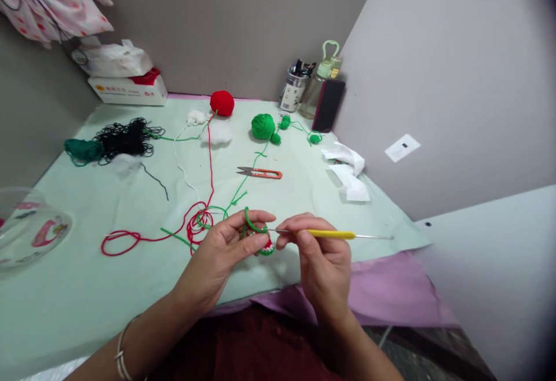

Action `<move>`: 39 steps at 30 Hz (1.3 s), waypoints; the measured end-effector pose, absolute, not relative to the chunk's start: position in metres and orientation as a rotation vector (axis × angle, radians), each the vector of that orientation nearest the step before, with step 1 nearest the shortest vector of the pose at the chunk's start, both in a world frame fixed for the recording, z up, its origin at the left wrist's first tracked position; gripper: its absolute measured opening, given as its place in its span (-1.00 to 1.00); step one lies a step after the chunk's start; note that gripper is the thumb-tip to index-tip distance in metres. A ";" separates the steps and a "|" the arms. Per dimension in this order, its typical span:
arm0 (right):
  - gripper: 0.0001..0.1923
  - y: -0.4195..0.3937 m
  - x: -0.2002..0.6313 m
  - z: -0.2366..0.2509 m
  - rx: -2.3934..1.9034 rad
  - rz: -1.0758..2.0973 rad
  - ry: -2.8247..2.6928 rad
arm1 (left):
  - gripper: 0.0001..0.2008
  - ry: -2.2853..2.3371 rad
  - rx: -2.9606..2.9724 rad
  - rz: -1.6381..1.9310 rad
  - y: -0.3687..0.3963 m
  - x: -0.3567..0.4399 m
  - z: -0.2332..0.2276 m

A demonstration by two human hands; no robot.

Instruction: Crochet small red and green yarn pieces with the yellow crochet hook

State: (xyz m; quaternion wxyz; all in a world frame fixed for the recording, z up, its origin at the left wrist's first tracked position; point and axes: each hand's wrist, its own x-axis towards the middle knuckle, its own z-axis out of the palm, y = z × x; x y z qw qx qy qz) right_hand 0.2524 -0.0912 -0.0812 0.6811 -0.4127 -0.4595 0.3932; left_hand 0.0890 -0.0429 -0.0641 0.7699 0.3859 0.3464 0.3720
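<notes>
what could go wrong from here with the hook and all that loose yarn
The green strand runs from the crochet piece in the left hand across the red yarn loops; a pull may tangle them. The hook in the right hand points at the left fingers and could prick them.

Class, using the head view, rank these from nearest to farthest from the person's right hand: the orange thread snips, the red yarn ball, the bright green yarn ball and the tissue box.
From the right hand:
1. Orange thread snips, mid-table, just beyond the hands.
2. Bright green yarn ball, farther back, centre.
3. Red yarn ball, by the back wall.
4. Tissue box, far back-left corner.
</notes>
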 end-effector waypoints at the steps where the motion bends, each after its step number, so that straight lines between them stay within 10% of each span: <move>1: -0.85 -0.091 0.253 -0.081 -0.923 0.898 -1.014 | -0.79 0.758 0.843 0.811 -0.043 0.089 -0.064; 39: -0.96 -0.087 0.248 -0.086 -0.943 1.089 -0.984 | -0.81 0.844 0.700 1.044 -0.030 0.088 -0.057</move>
